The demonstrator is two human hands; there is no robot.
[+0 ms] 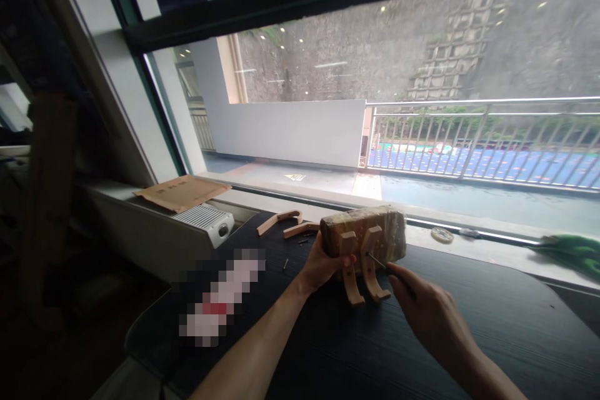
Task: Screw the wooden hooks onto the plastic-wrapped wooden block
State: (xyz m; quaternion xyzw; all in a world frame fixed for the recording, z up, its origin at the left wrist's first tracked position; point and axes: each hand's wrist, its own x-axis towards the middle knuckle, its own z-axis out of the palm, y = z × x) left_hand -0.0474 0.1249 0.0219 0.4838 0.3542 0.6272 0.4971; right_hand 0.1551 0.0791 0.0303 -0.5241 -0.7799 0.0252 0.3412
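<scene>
My left hand [321,270] is closed around the left end of a brown, streaked block [392,234] that looks like wood, with the thumb pressed on the left of two curved wooden hooks [349,272] lying against its front face. The right wooden hook [369,272] stands beside it, its curved foot pointing down and right. My right hand [424,300] grips a screwdriver [379,261], whose thin shaft reaches to the middle of the right hook. Fingers and handle hide most of each other there. Whether a screw sits under the tip is too small to tell.
Two loose wooden hooks [280,219] and several small screws [285,264] lie on the dark table [497,325], left of the block. A pixelated pale item [225,300] is at the left. A tape roll [441,235] and green cloth-like thing [569,253] rest along the window sill.
</scene>
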